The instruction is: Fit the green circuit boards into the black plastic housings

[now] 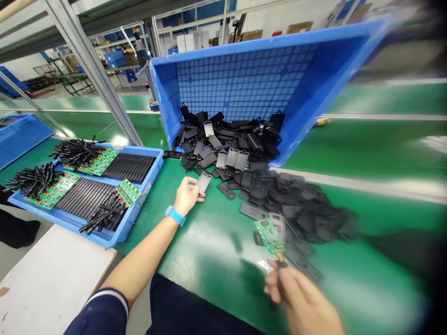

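Note:
My left hand [186, 196] grips a small black plastic case shell [203, 183] by its edge, just in front of a heap of similar black shells [251, 186] on the green bench mat [209, 242]. My right hand [296, 298] is blurred by motion at the bottom right. Its fingers pinch a green circuit board [268, 236] with short coloured wires [279, 256], which hangs over the near edge of the heap. A pale shell [277, 225] lies right behind the board.
A tilted blue mesh crate [244, 79] spills the heap onto the mat. On the left, a blue tray [84, 223] holds green boards, black strips and bundled black wires. Another blue tray [21, 137] sits beyond it. A white table [49, 284] and a metal upright [91, 65] stand nearby.

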`<state>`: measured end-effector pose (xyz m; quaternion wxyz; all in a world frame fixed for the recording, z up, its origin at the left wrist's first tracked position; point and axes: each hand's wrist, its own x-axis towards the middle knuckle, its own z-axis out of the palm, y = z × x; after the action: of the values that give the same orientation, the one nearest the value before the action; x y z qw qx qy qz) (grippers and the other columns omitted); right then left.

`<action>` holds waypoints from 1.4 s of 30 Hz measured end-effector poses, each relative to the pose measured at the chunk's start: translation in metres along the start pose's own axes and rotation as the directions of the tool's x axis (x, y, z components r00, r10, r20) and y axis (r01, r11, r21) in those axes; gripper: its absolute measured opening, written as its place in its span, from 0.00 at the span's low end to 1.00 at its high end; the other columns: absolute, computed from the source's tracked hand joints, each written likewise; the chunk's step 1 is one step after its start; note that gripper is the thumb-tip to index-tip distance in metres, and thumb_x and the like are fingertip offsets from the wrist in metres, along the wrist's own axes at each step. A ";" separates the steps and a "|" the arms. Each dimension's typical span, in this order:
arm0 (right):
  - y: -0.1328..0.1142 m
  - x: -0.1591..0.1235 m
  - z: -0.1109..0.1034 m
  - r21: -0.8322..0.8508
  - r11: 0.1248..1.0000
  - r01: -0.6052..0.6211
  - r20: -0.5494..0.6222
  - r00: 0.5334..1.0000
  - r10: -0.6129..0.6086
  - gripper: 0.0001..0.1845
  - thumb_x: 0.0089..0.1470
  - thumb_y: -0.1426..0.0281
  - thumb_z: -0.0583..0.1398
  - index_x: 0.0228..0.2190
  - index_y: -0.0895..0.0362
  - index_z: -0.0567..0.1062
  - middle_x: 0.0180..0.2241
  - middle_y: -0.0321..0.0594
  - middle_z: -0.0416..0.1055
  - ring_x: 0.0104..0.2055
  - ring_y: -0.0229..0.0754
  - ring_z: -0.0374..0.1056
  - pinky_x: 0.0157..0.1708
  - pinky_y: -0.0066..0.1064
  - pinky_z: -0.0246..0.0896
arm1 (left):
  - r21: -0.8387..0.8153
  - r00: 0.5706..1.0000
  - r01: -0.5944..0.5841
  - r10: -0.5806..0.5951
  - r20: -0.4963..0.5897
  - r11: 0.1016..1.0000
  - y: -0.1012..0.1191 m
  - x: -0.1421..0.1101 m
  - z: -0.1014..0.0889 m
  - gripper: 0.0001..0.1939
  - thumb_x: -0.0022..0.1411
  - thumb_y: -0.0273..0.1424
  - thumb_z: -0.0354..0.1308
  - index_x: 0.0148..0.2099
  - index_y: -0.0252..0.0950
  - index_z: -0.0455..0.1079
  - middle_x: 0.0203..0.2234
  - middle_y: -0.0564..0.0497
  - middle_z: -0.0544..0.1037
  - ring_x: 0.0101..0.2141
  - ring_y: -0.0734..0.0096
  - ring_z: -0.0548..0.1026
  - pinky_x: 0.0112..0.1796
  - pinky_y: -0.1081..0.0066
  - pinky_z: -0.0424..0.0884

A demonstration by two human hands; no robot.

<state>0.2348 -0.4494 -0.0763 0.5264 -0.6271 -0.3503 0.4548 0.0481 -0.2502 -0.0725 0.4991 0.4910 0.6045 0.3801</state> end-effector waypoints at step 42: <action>-0.016 -0.003 0.053 -0.124 0.985 -0.121 0.218 0.965 0.146 0.17 0.47 0.55 0.57 0.23 0.58 0.70 0.11 0.31 0.61 0.11 0.32 0.53 0.12 0.23 0.49 | -0.680 0.898 0.373 -0.062 0.435 0.632 0.006 -0.130 0.013 0.15 0.55 0.29 0.54 0.44 0.34 0.56 0.42 0.40 0.71 0.39 0.62 0.73 0.39 0.63 0.64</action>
<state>0.1842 -0.4306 -0.0619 0.4160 -0.6215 -0.3893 0.5377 0.0649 -0.3754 -0.0394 0.8036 0.2258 0.3438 0.4301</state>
